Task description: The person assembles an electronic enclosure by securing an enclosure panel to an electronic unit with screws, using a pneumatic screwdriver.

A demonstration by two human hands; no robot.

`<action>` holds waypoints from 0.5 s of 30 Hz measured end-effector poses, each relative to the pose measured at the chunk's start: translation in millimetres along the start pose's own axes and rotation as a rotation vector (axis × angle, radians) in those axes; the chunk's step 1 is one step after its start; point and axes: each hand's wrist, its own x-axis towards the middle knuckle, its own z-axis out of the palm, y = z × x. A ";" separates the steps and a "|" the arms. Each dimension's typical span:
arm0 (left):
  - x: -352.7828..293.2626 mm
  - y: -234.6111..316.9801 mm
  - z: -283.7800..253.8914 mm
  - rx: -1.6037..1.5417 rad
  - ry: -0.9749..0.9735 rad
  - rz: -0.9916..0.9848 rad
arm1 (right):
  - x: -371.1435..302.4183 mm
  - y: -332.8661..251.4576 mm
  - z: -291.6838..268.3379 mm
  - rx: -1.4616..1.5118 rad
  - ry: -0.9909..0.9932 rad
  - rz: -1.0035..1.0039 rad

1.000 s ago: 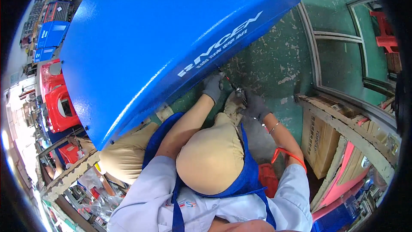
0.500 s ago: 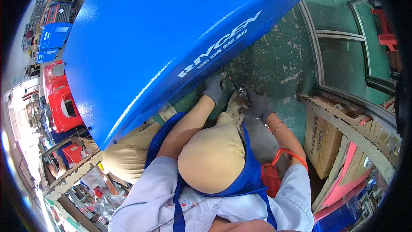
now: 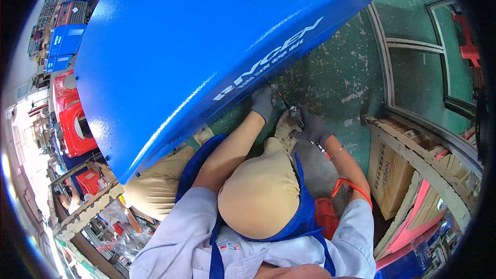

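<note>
A large glossy blue panel with white lettering fills the upper middle. My right hand, in a dark grey glove, is wrapped round a power screwdriver with a metal body. Its slender bit has a red band and points up and left toward the panel's lower edge. My left hand, in a grey glove, is right under that edge beside the bit, fingers curled. What those fingers pinch, if anything, is too small to make out.
An orange-red hose loops by my right forearm. A worn metal frame and cardboard box stand at right, below a glass-paned door frame. Red panels are at left. My tan-trousered knee is between my arms.
The bit's tip has come closer to the panel's edge and my left fingers. The view has shifted slightly, and my right hand still grips the screwdriver.
</note>
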 end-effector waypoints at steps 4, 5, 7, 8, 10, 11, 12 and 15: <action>-8.6 9.7 2.7 -0.121 -0.033 -0.137 | -2.1 -1.5 -1.5 -0.011 -0.012 0.019; -5.8 10.3 2.0 -0.210 -0.038 -0.131 | -3.3 -4.4 -3.8 0.057 -0.020 0.019; -1.1 12.0 -2.7 -0.218 -0.066 -0.115 | -3.6 -9.5 -4.3 0.124 -0.029 0.012; -0.1 10.9 -1.6 -0.224 -0.102 -0.115 | -5.1 -9.7 -2.8 0.097 -0.030 0.040; 0.5 9.3 -0.5 -0.276 -0.100 -0.173 | -8.2 -9.9 -2.3 0.063 -0.028 0.070; 2.0 7.3 -3.0 -0.327 -0.090 -0.229 | -9.8 -10.9 -1.5 0.047 -0.007 0.058; 4.5 6.3 -4.4 -0.335 -0.092 -0.226 | -11.4 -11.4 -1.5 0.030 0.014 0.046; 5.8 3.5 -4.3 -0.285 -0.144 -0.218 | -17.0 -8.6 2.5 0.069 0.050 0.039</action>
